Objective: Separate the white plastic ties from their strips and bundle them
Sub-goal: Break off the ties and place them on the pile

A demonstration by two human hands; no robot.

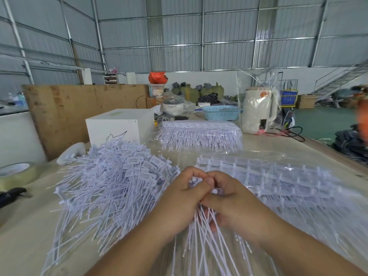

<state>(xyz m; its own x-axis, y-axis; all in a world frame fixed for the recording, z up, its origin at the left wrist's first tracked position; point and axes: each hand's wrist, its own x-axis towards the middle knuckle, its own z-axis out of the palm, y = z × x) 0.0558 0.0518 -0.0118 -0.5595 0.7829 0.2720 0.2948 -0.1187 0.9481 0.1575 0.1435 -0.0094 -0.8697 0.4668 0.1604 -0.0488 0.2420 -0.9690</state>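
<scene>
My left hand and my right hand meet at the table's middle, both curled around the heads of a bunch of white plastic ties whose tails fan down toward me. To the left lies a big loose pile of separated ties. On the right, strips of joined ties lie on clear plastic. A wrapped stack of tie strips sits further back.
A white box stands behind the pile. A tape roll and a dark tool lie at the left edge. A white kettle in plastic, a blue basket and a brown board stand at the back.
</scene>
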